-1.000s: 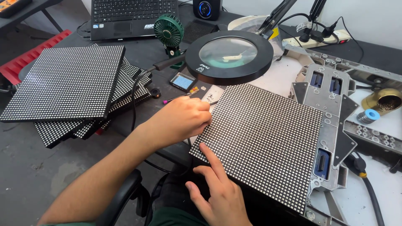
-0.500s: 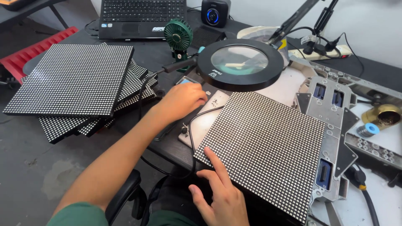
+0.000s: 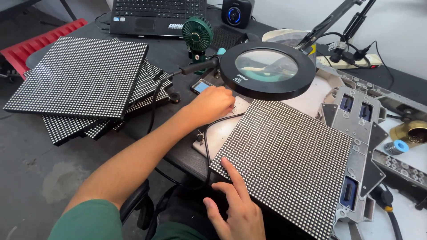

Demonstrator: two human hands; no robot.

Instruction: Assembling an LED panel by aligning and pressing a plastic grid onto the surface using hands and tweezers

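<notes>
Head view, looking down at a dark tabletop (image 3: 178,58).

Item: square dotted panel (image 3: 289,160), lying flat, turned so that one corner points toward the person. It rests partly on a grey metal frame (image 3: 356,129).

Right grip: right hand (image 3: 235,209), released, fingers spread, forefinger laid on the panel's near corner. The panel's bulk lies ahead and to the right of this grip; this hand is the nearer of the two and touches it.

Left grip: left hand (image 3: 213,103), loosely curled at the panel's far-left edge, just below the round magnifier lamp (image 3: 267,69). Whether it pinches anything cannot be told. The panel lies to the right of and below this grip, just beside it. A black cable (image 3: 207,146) runs down from it along the panel's left edge, over a pale board (image 3: 222,129).

Nearby: small screen gadget (image 3: 201,86) just left of the left grip; green fan (image 3: 198,35) beyond it; stack of like panels (image 3: 89,84) well to the left; laptop (image 3: 158,15) and speaker (image 3: 237,12) at the far edge; solder spool (image 3: 398,146) far right.
</notes>
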